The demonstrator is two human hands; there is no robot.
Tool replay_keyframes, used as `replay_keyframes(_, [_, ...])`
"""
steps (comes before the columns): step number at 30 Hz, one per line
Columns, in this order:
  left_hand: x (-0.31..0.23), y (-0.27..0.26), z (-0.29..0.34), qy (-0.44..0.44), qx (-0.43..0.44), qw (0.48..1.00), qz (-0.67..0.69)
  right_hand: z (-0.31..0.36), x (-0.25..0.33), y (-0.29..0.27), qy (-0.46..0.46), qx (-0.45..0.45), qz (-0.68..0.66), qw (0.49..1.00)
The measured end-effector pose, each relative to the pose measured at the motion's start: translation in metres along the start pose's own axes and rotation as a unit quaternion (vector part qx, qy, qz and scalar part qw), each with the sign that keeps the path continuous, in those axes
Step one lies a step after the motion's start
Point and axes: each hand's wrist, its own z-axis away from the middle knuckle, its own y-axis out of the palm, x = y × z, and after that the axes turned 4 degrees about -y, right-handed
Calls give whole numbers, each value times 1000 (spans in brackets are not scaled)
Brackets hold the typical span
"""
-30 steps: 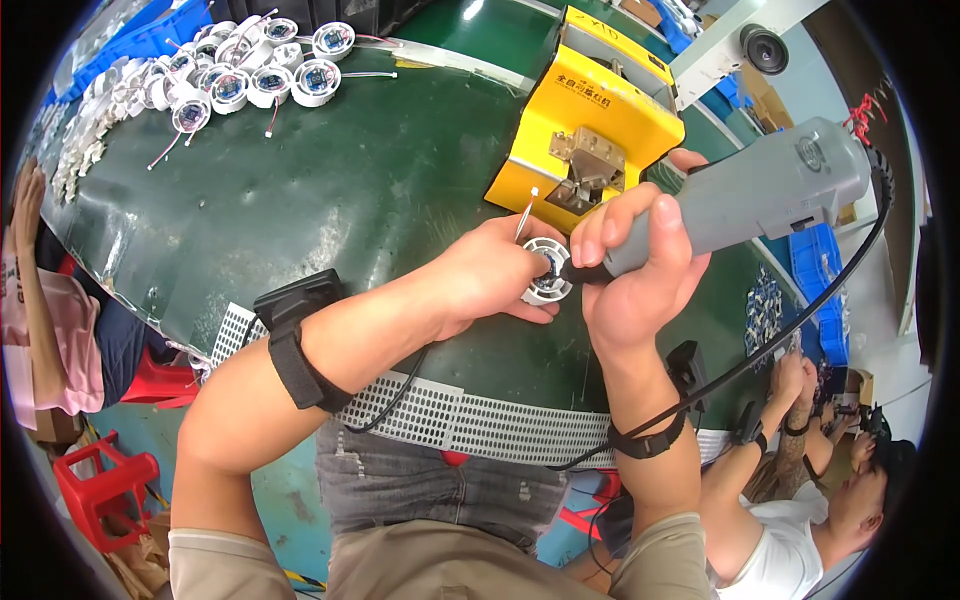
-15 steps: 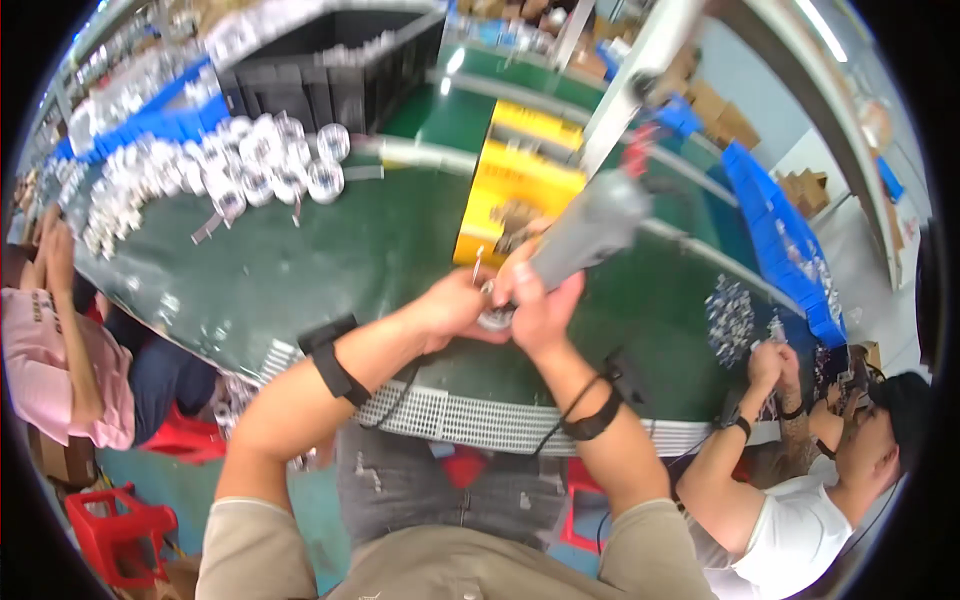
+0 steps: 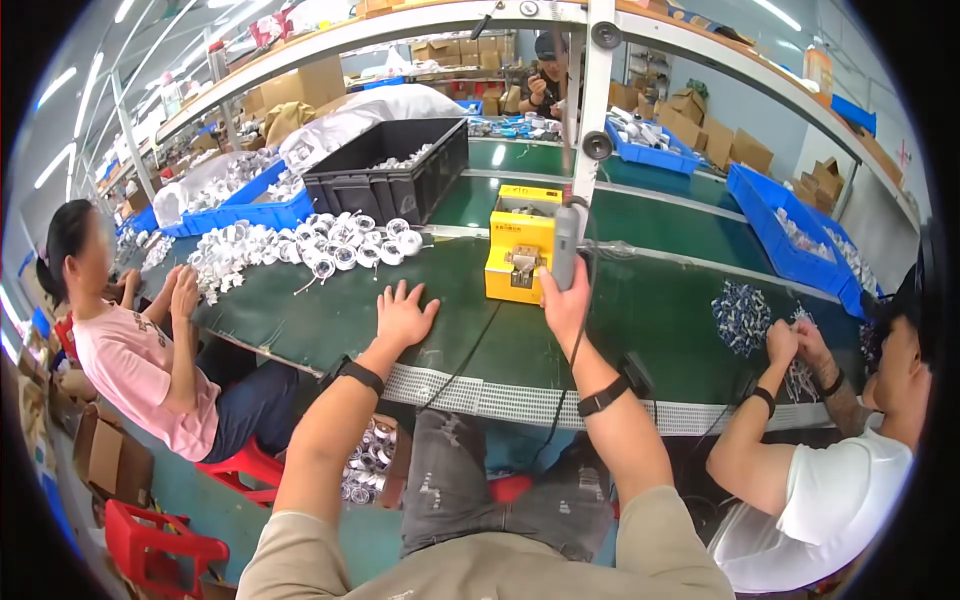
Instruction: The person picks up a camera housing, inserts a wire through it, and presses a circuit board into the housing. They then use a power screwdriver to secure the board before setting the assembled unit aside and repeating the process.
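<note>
My left hand (image 3: 403,318) rests on the green tabletop (image 3: 345,310), palm down with its fingers spread, and holds nothing. My right hand (image 3: 567,302) is closed around a grey electric screwdriver (image 3: 565,248), which stands roughly upright. Just left of that hand is a yellow screw feeder (image 3: 518,255) with a metal mechanism on its front. White round parts (image 3: 345,245) with short wires lie in a heap beyond my left hand. The screwdriver's tip is hidden.
Behind the heap stands a black crate (image 3: 385,170). Blue bins (image 3: 800,245) sit at the right and far left. A white post (image 3: 592,100) rises behind the feeder. People sit at both sides, and one near a pile of small parts (image 3: 742,318). Below is a carton (image 3: 385,460).
My hands have parted. The left has let go of a small white part and now lies flat on the table. The screwdriver has swung more upright beside the feeder, and the view has tilted up.
</note>
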Motion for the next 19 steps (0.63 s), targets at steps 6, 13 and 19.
replay_keyframes(6, [0,8,5,15,-40,999,-6,11,36,3,30,93,6,995])
replay_keyframes(13, [9,13,-9,50,-55,996,-56,10,34,8,-74,19,43,996])
replay_keyframes(19, [-32,-23,-33,29,120,979,-161,11,43,3,20,118,-67,990])
